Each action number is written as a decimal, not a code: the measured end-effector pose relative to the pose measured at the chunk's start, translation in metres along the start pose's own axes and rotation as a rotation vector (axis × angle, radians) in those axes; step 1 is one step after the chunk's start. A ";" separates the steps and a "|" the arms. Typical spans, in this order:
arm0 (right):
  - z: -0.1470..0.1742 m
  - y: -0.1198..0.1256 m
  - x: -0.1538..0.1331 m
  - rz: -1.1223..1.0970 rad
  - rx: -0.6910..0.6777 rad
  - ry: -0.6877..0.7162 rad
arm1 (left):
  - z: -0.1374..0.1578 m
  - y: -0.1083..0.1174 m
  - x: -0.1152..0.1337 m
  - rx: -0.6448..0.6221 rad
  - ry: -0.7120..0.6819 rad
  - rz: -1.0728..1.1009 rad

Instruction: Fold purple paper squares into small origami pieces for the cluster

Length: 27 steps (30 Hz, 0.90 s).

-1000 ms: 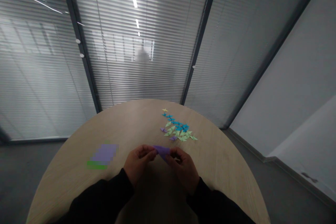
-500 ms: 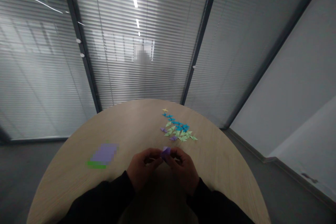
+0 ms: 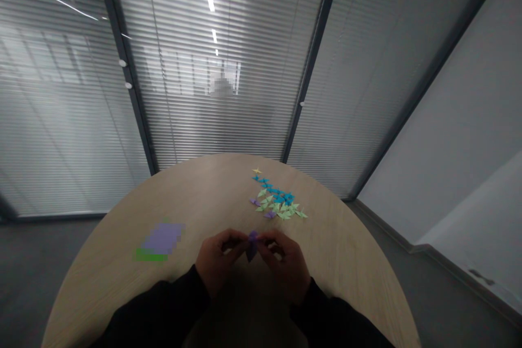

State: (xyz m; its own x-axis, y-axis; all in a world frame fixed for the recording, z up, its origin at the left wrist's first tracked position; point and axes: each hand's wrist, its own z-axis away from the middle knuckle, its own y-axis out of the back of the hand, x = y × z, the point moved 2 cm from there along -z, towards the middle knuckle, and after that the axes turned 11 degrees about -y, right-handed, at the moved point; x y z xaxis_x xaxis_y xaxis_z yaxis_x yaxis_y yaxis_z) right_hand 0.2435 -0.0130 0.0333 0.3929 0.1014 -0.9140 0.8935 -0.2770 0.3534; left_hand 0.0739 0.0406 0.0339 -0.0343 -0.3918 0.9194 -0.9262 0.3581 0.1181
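Note:
Between my two hands, above the near part of the table, is a small piece of folded purple paper [image 3: 252, 248]. My left hand [image 3: 218, 258] pinches its left side between thumb and fingers. From the right, my right hand [image 3: 286, 262] grips it in a similar pinch. One pointed end of the paper hangs below the fingertips; the rest is partly covered by them. Just beyond the hands lies a cluster of small folded paper pieces: pale green ones [image 3: 281, 207], blue ones [image 3: 278, 193], a few purple ones [image 3: 269, 215] and one yellow piece [image 3: 257, 171] at the far end.
A stack of purple sheets [image 3: 163, 237] with a green edge [image 3: 150, 254] lies to the left, blurred into blocks. Everything rests on a round wooden table [image 3: 342, 261]. Glass panels with blinds [image 3: 220, 130] stand behind it, and a white wall [image 3: 460, 163] is on the right.
The purple paper has been turned in my fingers, so a point now hangs downward. Both hands have shifted only slightly. The pieces on the table have stayed put.

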 end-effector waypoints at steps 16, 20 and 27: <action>-0.001 0.000 0.008 -0.068 0.033 -0.015 | 0.000 -0.004 -0.010 0.074 0.117 0.250; -0.001 -0.001 0.008 -0.113 0.042 -0.030 | -0.001 -0.005 -0.011 0.069 0.124 0.258; 0.000 -0.001 0.002 -0.084 0.027 -0.026 | -0.001 -0.004 -0.006 -0.065 0.179 0.070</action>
State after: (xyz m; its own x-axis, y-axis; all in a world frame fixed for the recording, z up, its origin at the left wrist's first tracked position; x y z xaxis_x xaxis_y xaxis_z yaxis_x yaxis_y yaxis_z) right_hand 0.2433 -0.0127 0.0310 0.3107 0.1011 -0.9451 0.9168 -0.2944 0.2699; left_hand 0.0784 0.0424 0.0282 -0.0247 -0.2090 0.9776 -0.8974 0.4356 0.0705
